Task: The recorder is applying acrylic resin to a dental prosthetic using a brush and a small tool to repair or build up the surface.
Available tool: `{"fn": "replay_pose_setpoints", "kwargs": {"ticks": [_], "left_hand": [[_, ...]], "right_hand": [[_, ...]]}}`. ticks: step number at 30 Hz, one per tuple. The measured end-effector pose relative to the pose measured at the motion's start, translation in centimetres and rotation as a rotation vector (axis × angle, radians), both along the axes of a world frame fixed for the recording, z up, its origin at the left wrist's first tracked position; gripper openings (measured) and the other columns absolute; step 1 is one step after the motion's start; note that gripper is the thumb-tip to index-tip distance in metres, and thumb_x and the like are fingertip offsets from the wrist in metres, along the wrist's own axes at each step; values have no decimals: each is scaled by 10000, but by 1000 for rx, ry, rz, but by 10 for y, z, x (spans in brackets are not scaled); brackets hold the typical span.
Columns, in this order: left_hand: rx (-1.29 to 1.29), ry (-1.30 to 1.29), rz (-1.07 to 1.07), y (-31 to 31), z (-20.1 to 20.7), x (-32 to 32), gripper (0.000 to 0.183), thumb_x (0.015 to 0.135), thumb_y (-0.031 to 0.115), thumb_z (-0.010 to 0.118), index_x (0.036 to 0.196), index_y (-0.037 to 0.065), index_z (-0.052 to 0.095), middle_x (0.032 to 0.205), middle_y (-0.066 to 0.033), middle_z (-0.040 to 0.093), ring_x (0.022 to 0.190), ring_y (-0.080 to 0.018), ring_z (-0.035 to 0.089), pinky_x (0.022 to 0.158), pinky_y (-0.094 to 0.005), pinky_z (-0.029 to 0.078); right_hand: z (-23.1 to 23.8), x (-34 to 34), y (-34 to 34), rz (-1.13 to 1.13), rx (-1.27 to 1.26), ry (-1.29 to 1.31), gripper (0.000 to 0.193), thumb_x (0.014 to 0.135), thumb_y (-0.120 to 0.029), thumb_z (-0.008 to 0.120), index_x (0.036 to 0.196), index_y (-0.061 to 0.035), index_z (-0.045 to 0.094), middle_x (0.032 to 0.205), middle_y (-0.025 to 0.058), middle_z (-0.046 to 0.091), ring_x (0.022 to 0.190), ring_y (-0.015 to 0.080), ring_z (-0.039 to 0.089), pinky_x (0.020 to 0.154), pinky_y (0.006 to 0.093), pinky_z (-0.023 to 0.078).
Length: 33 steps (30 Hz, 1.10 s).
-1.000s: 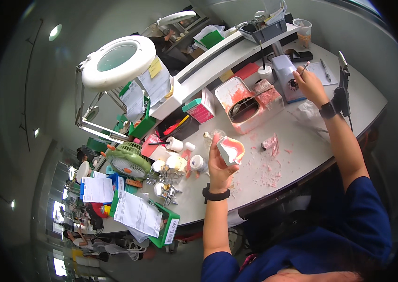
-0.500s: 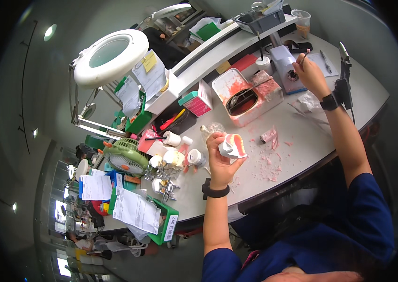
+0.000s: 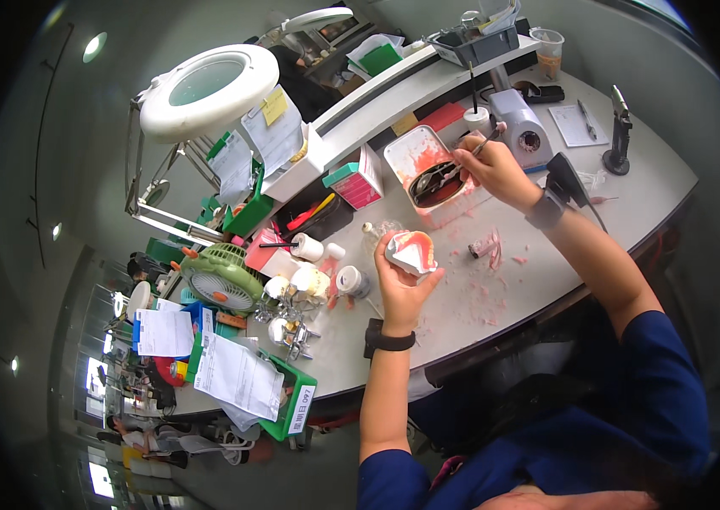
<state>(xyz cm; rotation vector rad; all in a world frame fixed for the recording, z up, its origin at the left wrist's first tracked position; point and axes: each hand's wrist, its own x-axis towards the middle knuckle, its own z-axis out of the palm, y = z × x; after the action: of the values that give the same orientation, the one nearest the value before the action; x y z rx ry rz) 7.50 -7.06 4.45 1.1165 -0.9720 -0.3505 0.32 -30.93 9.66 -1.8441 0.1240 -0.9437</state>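
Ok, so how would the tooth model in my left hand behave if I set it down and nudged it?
The tooth model is probably stiff: it shows no sagging in your left hand. Its white base looks like plaster, so it may chip if knocked. Its squat, blocky shape suggests sliding rather than rolling.

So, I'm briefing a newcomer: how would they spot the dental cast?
On the pale curved desk, find the left hand. It holds a small white dental cast with a pink arch. Unlike the pink-streaked cylinder lying to its right, it is hand-held.
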Motion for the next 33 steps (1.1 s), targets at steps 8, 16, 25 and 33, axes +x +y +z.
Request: {"fn": "replay_pose_setpoints", "kwargs": {"ticks": [8, 16, 25, 33], "left_hand": [[133, -257, 272, -4, -3, 0, 909, 654, -65, 767, 1378, 70, 233, 1299, -128, 367, 1169, -227, 467, 919, -361, 499], [82, -261, 268, -5, 0, 0, 913, 667, -118, 706, 1393, 64, 183, 1309, -143, 367, 1174, -233, 458, 951, -360, 460], [48, -195, 252, -4, 1, 3, 863, 694, -116, 622, 1412, 52, 174, 1356, -157, 349, 1201, -242, 446, 983, -359, 424], [107, -215, 219, -5, 4, 2, 865, 682, -109, 596, 1429, 41, 186, 1383, -158, 340, 1208, -239, 446, 992, -345, 401]], "right_hand": [[-46, 12, 2, -95, 71, -7, 229, 926, -212, 533, 882, 3, 597, 667, 72, 635, 604, 128, 582, 557, 291, 429], [-37, 3, -1, 33, 498, 33, 222, 933, -200, 505, 885, -7, 602, 702, 80, 642, 469, 89, 473, 435, 226, 341], [-22, -14, 18, 396, 874, -77, 223, 941, -224, 487, 861, -35, 575, 679, 102, 614, 420, 48, 370, 383, 197, 231], [-15, -23, 33, 472, 755, 53, 257, 931, -235, 504, 860, 0, 577, 611, 63, 565, 412, 30, 311, 400, 205, 203]]}}
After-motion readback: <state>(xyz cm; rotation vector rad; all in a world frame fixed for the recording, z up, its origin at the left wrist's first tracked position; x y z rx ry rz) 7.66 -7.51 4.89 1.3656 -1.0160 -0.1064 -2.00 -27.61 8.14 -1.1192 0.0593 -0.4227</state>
